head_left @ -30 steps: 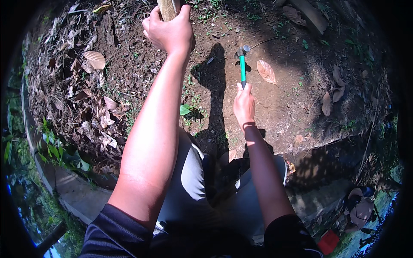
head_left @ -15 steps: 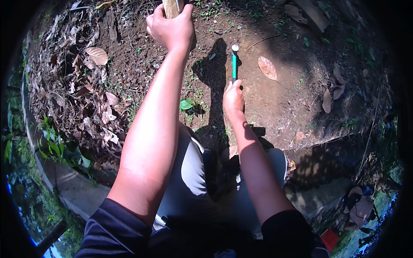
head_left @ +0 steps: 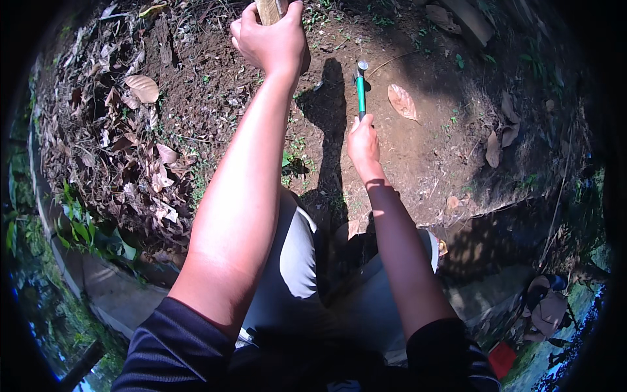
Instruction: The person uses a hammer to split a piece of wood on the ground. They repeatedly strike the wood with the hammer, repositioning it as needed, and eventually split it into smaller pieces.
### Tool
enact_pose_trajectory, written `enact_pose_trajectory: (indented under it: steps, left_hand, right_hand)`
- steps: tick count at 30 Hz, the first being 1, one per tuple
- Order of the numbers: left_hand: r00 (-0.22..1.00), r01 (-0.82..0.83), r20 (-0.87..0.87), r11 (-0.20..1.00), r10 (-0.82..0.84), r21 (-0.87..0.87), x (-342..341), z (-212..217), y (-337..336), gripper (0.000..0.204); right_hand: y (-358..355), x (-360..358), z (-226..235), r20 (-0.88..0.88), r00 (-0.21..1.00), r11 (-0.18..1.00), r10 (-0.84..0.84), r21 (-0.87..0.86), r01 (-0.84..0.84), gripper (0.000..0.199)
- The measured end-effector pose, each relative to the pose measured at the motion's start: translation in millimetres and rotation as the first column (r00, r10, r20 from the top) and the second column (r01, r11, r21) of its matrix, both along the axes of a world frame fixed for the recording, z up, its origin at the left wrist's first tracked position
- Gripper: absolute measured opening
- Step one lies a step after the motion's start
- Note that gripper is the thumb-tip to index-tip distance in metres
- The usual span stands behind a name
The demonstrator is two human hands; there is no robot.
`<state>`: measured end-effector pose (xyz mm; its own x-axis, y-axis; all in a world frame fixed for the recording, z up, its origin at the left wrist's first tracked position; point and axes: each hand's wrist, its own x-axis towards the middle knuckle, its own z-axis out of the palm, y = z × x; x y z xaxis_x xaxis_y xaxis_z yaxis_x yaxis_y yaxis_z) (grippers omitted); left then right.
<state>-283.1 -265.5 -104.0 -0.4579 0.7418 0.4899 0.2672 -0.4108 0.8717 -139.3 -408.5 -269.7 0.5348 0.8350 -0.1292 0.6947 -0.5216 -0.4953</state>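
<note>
My left hand, stretched far ahead, grips a wooden post whose far part runs out of the picture at the top edge. The fingers wrap round its sides. To the right and nearer, my right hand is closed round the dark grip of a hammer. Its handle is green above my fist, and its metal head points away from me with a round face showing on top. The hammer is held over bare brown soil, apart from the post.
A large dry leaf lies right of the hammer. Leaf litter covers the left ground, with green plants nearer. A concrete edge curves along the near left. A plank-like piece lies far right, and a red object sits near right.
Both hands have shifted slightly to the right in the picture. The hammer moved slightly up and right with my right hand, its head turning a little. Both grips stay closed.
</note>
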Motion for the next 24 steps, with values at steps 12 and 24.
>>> enact_pose_trajectory:
  steps: [12, 24]
  left_hand:
    - [0.999, -0.008, -0.031, 0.965, 0.016, 0.261, 2.9, 0.4, -2.0, 0.032]
    - [0.994, -0.109, -0.018, 0.984, 0.112, 0.145, -1.4, 6.7, -5.4, 0.036]
  right_hand:
    - [-15.3, -25.2, -8.6, -0.081, 0.996, 0.998, -0.021, -0.056, 0.016, 0.029]
    - [-23.2, -47.1, -2.7, -0.114, 0.993, 0.996, 0.006, -0.083, -0.016, 0.028]
